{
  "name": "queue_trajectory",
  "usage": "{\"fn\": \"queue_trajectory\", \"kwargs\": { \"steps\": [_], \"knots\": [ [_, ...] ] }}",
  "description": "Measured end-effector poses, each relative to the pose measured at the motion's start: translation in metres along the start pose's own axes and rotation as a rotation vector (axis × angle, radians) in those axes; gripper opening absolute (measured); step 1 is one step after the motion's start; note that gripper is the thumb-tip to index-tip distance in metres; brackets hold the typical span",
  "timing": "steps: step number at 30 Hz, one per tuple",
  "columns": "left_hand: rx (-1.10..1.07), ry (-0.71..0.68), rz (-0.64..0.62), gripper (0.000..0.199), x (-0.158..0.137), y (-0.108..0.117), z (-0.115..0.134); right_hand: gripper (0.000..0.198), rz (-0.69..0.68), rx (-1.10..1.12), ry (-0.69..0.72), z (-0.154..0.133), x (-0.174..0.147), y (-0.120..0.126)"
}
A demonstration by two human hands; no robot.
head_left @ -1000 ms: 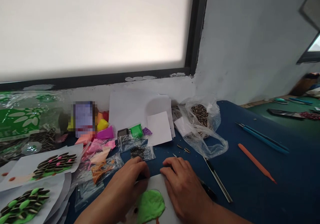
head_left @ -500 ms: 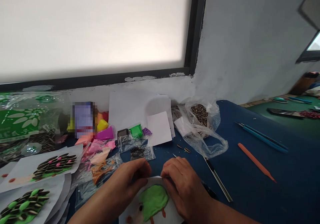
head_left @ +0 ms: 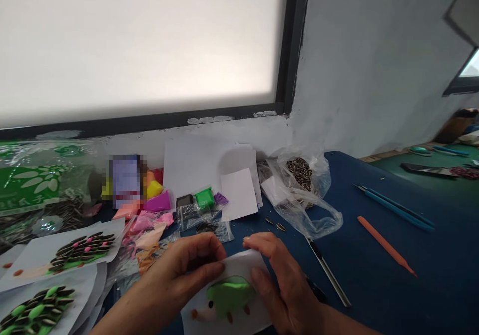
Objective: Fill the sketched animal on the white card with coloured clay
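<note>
A white card (head_left: pixel 241 262) is tilted up between my two hands, bearing a clay hedgehog with a smooth green body (head_left: pixel 229 296), a pale snout, a brown nose, a black eye and small brown feet. My left hand (head_left: pixel 187 267) pinches the card's upper left edge, thumb in front and fingers curled behind. At the right edge, my right hand (head_left: pixel 277 275) grips it with the thumb on the front face and the fingers at the back. The fingertips behind the card are partly hidden.
To the left lie finished-looking hedgehog cards (head_left: pixel 80 250) studded with sunflower seeds. Behind are clay packets (head_left: pixel 204 199), blank cards (head_left: pixel 239 195) and a plastic bag of seeds (head_left: pixel 299 173). A craft knife (head_left: pixel 329 272), blue tweezers (head_left: pixel 396 208) and an orange clay tool (head_left: pixel 387 245) lie at right.
The card has risen and tipped, so the hedgehog sits flatter in view. My right thumb has come onto its front face, and the right fingers have spread slightly.
</note>
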State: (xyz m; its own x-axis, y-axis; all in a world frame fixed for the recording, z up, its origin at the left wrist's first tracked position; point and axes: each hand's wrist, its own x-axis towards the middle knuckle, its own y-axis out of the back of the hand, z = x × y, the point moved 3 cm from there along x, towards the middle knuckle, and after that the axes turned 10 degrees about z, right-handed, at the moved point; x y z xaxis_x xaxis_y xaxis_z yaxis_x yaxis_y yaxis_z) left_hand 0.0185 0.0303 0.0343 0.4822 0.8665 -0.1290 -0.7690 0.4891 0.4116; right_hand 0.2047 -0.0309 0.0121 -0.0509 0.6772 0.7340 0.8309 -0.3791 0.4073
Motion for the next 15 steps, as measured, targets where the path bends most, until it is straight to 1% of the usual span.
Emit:
{"fn": "queue_trajectory", "kwargs": {
  "steps": [4,6,10,13,15],
  "knots": [
    [-0.029,0.006,-0.016,0.025,-0.004,0.001,0.006,0.038,0.022,0.022,-0.019,0.002,-0.003,-0.001],
    [-0.030,0.010,-0.016,0.024,-0.005,0.001,0.012,0.037,0.002,0.028,-0.020,0.002,-0.003,-0.001],
    [-0.021,0.013,-0.029,0.025,-0.008,0.000,0.021,0.036,-0.004,0.052,0.013,0.000,-0.001,0.001],
    [-0.006,0.005,-0.004,0.026,-0.007,0.001,0.021,0.039,-0.003,0.040,0.025,0.001,0.000,0.002],
    [0.014,0.006,0.027,0.026,-0.004,0.002,0.016,0.042,-0.011,0.008,0.026,0.002,0.001,0.003]
  ]
}}
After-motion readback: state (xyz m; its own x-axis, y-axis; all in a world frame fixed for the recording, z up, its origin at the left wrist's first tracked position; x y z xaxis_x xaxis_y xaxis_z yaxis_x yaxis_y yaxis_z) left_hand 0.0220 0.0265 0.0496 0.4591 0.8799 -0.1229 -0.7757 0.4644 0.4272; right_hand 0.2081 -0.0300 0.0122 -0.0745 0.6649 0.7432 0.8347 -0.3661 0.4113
